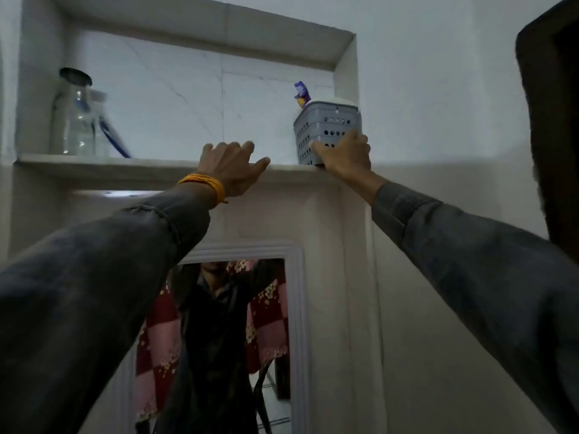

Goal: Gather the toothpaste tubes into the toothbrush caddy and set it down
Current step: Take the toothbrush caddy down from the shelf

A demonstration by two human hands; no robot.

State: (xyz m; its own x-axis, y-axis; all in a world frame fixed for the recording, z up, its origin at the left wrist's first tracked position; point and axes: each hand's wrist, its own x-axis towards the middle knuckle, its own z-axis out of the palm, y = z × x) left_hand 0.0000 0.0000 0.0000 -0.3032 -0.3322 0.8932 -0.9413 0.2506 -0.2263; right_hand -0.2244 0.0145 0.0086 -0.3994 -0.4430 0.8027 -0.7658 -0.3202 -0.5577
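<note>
On high shelf (94,161), right hand (344,156) fingers wrapping caddy (327,126), left hand (232,167) fingers spread on ledge

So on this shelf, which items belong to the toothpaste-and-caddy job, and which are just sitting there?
Part of the job:
- grey perforated caddy, gripped by the right hand
- purple tube sticking out of its top
- left hand, resting on the shelf edge

Just lying about:
- glass jar with a dark lid
- blue-handled item leaning beside it
- mirror below
</note>
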